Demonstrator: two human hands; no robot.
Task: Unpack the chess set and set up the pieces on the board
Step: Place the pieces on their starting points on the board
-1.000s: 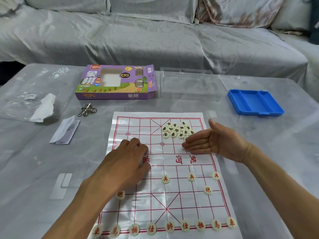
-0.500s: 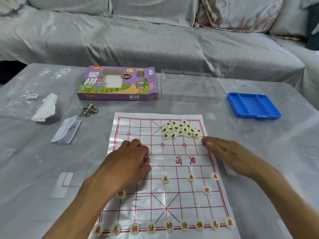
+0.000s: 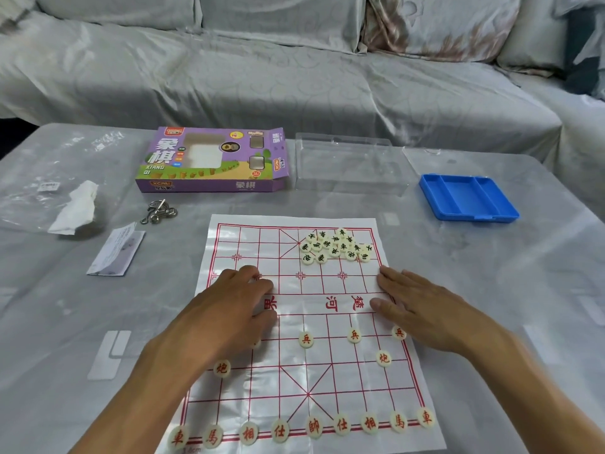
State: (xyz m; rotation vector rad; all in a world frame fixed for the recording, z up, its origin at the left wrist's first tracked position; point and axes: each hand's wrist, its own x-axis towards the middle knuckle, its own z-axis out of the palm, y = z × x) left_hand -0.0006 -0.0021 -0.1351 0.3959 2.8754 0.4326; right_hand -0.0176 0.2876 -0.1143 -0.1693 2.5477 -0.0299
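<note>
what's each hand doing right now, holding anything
left hand: open, resting on the board, holding nothing visible
right hand: open, flat on the board's right edge

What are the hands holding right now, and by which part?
Nothing is gripped. The right hand lies flat on the board; the left hand rests on it, knuckles bent.

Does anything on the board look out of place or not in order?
Yes. The black pieces lie bunched in a loose heap at the far right of the board, not on their points, while the red pieces stand in neat rows on the near side.
</note>
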